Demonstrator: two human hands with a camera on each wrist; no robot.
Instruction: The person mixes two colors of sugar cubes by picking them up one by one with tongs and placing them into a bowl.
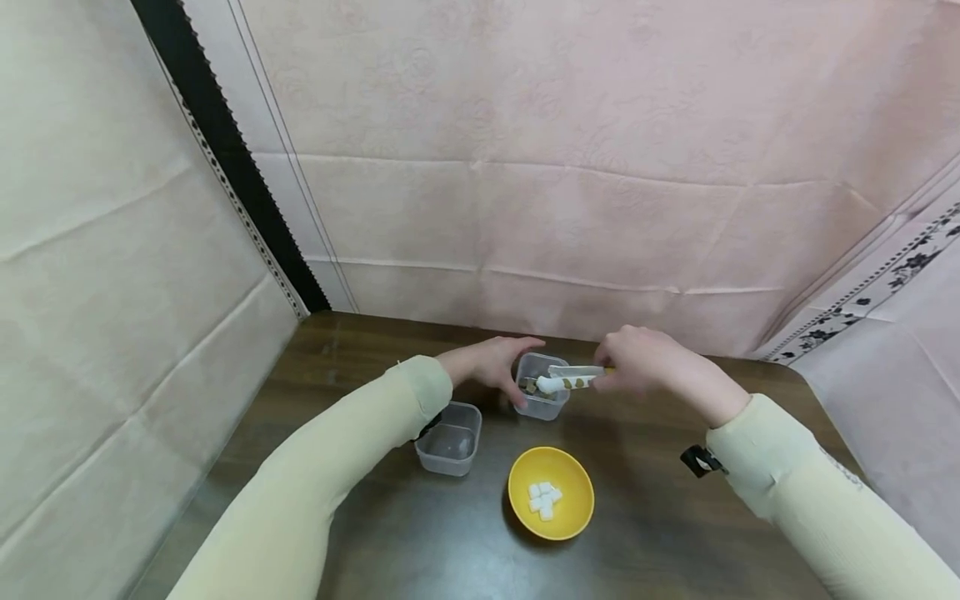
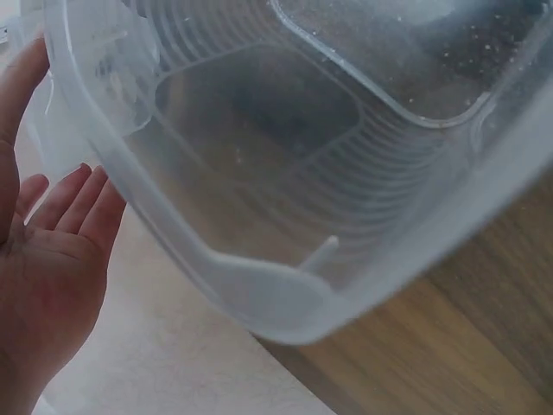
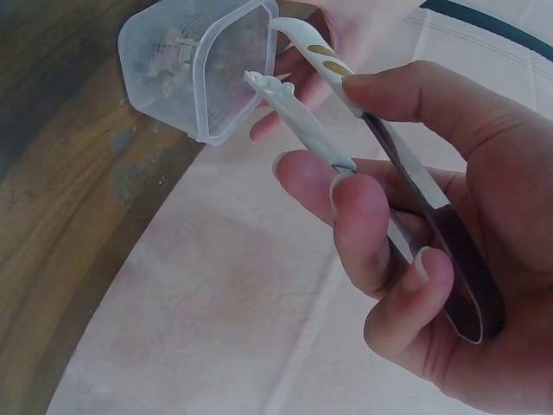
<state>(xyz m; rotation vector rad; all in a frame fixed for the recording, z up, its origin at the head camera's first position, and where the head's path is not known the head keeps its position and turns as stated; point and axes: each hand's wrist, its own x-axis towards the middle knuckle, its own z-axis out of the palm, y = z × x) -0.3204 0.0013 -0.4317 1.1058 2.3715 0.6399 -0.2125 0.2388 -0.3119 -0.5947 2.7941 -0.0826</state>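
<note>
My right hand (image 1: 637, 358) holds a pair of tongs (image 3: 415, 173) with white, gold-marked tips. The tips stand apart over a clear plastic container (image 1: 543, 410) holding small brownish pieces (image 1: 531, 386); nothing shows between them in the right wrist view. My left hand (image 1: 491, 364) is at this container's left side, thumb by the near wall and fingers extended past the far rim. Below its wrist stands a second clear container (image 1: 450, 454) with no pieces in it, large in the left wrist view. A yellow bowl (image 1: 577, 512) with several white cubes (image 1: 545, 492) sits nearer me.
Everything stands on a dark wood table (image 1: 637, 467). Pale patterned cloth (image 1: 525, 208) hangs behind the table's back edge and on both sides. A black strip (image 1: 247, 167) runs down the cloth at the back left corner.
</note>
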